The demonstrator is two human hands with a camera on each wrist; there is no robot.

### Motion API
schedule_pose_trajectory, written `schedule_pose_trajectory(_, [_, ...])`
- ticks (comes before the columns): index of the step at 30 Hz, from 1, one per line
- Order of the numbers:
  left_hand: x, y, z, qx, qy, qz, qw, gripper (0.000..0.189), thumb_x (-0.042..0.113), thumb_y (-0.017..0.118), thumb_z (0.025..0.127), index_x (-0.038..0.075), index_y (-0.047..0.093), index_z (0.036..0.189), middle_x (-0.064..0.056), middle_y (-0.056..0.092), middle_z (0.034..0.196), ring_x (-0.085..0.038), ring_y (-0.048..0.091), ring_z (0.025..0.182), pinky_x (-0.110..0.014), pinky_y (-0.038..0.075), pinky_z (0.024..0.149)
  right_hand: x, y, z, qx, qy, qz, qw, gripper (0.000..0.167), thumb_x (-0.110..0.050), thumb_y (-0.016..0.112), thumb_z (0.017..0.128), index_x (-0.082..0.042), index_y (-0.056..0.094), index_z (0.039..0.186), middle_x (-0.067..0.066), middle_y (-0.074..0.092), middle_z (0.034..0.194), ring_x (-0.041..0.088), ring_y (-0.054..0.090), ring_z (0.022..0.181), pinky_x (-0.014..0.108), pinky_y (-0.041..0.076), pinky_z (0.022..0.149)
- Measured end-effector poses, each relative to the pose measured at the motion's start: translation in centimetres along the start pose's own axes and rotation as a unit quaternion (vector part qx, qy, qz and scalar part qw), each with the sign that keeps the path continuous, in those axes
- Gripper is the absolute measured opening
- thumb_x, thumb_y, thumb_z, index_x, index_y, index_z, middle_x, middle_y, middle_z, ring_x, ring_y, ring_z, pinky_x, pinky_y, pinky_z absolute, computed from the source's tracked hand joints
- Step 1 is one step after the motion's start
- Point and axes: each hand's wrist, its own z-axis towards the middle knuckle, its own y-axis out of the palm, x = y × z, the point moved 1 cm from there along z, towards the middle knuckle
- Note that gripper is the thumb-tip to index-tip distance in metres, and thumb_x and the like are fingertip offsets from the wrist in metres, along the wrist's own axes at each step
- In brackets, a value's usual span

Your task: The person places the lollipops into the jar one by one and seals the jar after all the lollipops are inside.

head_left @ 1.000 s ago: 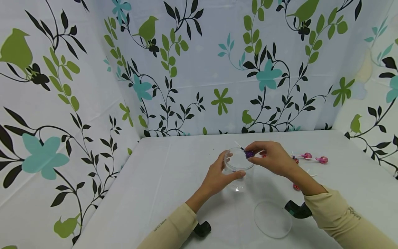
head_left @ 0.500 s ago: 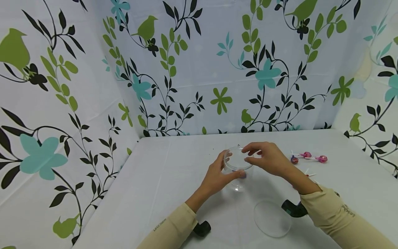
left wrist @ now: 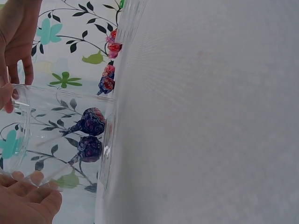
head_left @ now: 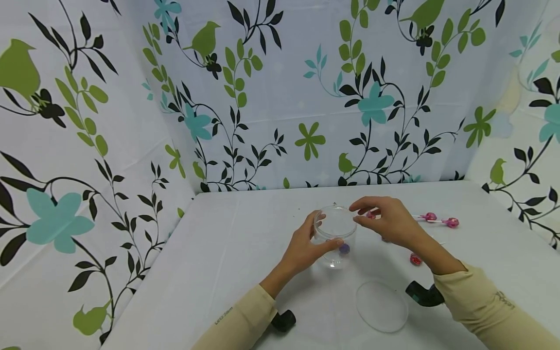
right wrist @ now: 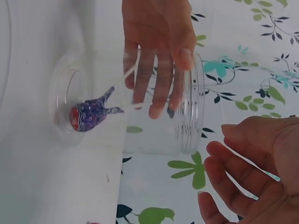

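A clear plastic jar (head_left: 334, 260) stands upright on the white table, its mouth uncovered. My left hand (head_left: 304, 253) grips the jar's side below the rim, fingers behind and thumb in front. Inside, at the bottom, are two purple-wrapped lollipops, one (left wrist: 92, 122) beside the other (left wrist: 89, 149), with their white sticks pointing up. In the head view only one purple candy (head_left: 344, 249) shows clearly through the wall. To the right of the jar's rim, my right hand (head_left: 389, 223) hovers with loosely bent fingers and nothing between them.
Several loose lollipops lie to the right: pink ones (head_left: 452, 222) farther back, a red one (head_left: 415, 259) near the right forearm. Some are partly hidden by the right hand. A clear round lid (head_left: 382, 307) lies flat in front of the jar. Patterned curtains (head_left: 262, 97) surround the table.
The purple lollipop that my right hand pinched over the jar's mouth has been let go inside. That hand has since drawn back to the right. My left hand stays on the jar.
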Motion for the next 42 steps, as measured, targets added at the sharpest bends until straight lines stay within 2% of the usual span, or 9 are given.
schedule_pose_trajectory(3, [-0.1, 0.0, 0.0, 0.000, 0.001, 0.000, 1.0000, 0.095, 0.054, 0.078, 0.089, 0.019, 0.032, 0.163, -0.006, 0.049, 0.156, -0.036, 0.048, 0.141, -0.054, 0.046, 0.108, 0.2, -0.5, -0.2, 0.004, 0.001, -0.002, 1.0000, 0.022, -0.010, 0.074, 0.097, -0.007, 0.075, 0.119, 0.010, 0.073, 0.114, 0.040, 0.067, 0.107, 0.052, 0.062, 0.080])
schedule_pose_trajectory(7, [0.1, 0.0, 0.0, 0.002, -0.006, 0.001, 1.0000, 0.096, 0.054, 0.079, 0.088, 0.019, 0.031, 0.163, -0.004, 0.049, 0.156, -0.034, 0.047, 0.142, -0.054, 0.045, 0.108, 0.7, -1.0, -0.3, 0.011, -0.001, -0.015, 0.9998, 0.021, -0.009, 0.074, 0.097, -0.007, 0.075, 0.118, 0.010, 0.074, 0.115, 0.035, 0.068, 0.106, 0.057, 0.056, 0.092])
schedule_pose_trajectory(14, [0.1, 0.1, 0.0, 0.005, -0.019, 0.006, 0.9998, 0.095, 0.055, 0.080, 0.088, 0.023, 0.031, 0.163, 0.002, 0.048, 0.156, -0.030, 0.047, 0.143, -0.052, 0.045, 0.109, 2.2, -2.0, -1.0, 0.016, 0.013, -0.016, 0.9997, 0.021, -0.010, 0.074, 0.097, -0.006, 0.075, 0.118, 0.013, 0.073, 0.116, 0.035, 0.068, 0.107, 0.057, 0.056, 0.092])
schedule_pose_trajectory(20, [0.0, 0.1, 0.0, 0.004, -0.007, 0.004, 1.0000, 0.096, 0.054, 0.079, 0.088, 0.020, 0.031, 0.163, 0.003, 0.048, 0.156, -0.030, 0.047, 0.143, -0.051, 0.044, 0.109, 3.6, -3.0, -2.0, 0.021, 0.025, -0.023, 0.9992, 0.022, -0.014, 0.074, 0.098, -0.007, 0.075, 0.119, 0.013, 0.072, 0.117, 0.033, 0.068, 0.107, 0.056, 0.057, 0.091])
schedule_pose_trajectory(29, [0.2, 0.1, -0.3, 0.003, -0.014, -0.001, 0.9999, 0.094, 0.054, 0.080, 0.088, 0.024, 0.031, 0.163, 0.003, 0.047, 0.157, -0.028, 0.046, 0.143, -0.049, 0.045, 0.109, 5.5, -4.2, -3.4, 0.020, 0.037, -0.040, 0.9983, 0.022, -0.014, 0.074, 0.099, -0.007, 0.075, 0.119, 0.013, 0.073, 0.117, 0.032, 0.069, 0.105, 0.045, 0.060, 0.087])
schedule_pose_trajectory(32, [0.3, 0.1, -0.3, 0.002, -0.013, 0.001, 0.9999, 0.093, 0.054, 0.079, 0.089, 0.024, 0.031, 0.163, 0.002, 0.047, 0.157, -0.028, 0.046, 0.143, -0.049, 0.045, 0.109, 6.2, -4.7, -3.9, 0.017, 0.047, -0.040, 0.9980, 0.023, -0.015, 0.073, 0.099, -0.007, 0.074, 0.121, 0.014, 0.072, 0.118, 0.033, 0.069, 0.105, 0.036, 0.061, 0.084])
schedule_pose_trajectory(36, [0.3, 0.1, -0.3, 0.003, -0.008, 0.000, 1.0000, 0.094, 0.053, 0.079, 0.089, 0.022, 0.031, 0.163, 0.002, 0.048, 0.157, -0.028, 0.046, 0.143, -0.048, 0.044, 0.110, 7.1, -5.3, -4.5, 0.021, 0.055, -0.048, 0.9971, 0.024, -0.017, 0.073, 0.099, -0.008, 0.074, 0.122, 0.013, 0.072, 0.117, 0.034, 0.069, 0.103, 0.023, 0.057, 0.079])
schedule_pose_trajectory(42, [0.1, 0.1, -0.3, 0.003, -0.005, 0.002, 1.0000, 0.093, 0.053, 0.079, 0.088, 0.024, 0.032, 0.163, 0.002, 0.048, 0.157, -0.028, 0.046, 0.143, -0.048, 0.044, 0.110, 8.1, -5.7, -5.3, 0.022, 0.064, -0.058, 0.9961, 0.024, -0.019, 0.074, 0.099, -0.008, 0.074, 0.121, 0.011, 0.074, 0.112, 0.035, 0.067, 0.103, 0.023, 0.054, 0.077])
